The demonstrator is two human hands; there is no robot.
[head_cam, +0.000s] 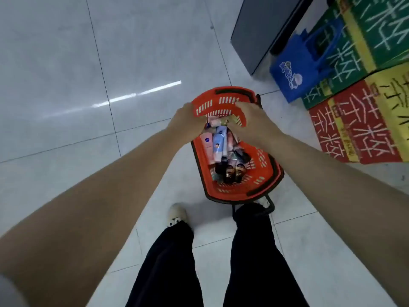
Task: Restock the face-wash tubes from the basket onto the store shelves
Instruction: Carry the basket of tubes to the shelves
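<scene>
Pink tube (207,148): round blue Nivea logo, blurred. Red carton (354,134), green carton (345,52): large white Chinese characters, upside down, not legible. Blue bag (294,69): white print, unreadable.

We stand on a pale tiled floor (66,63); the red basket (269,172) sits on it directly under our fingers (242,107); right of them, printed cartons (365,134) and a blue bag (294,69) rest on the tiles; beyond them to the right stands a grey cabinet (254,29); nearer us than the fingers, our shoe (177,214).
</scene>
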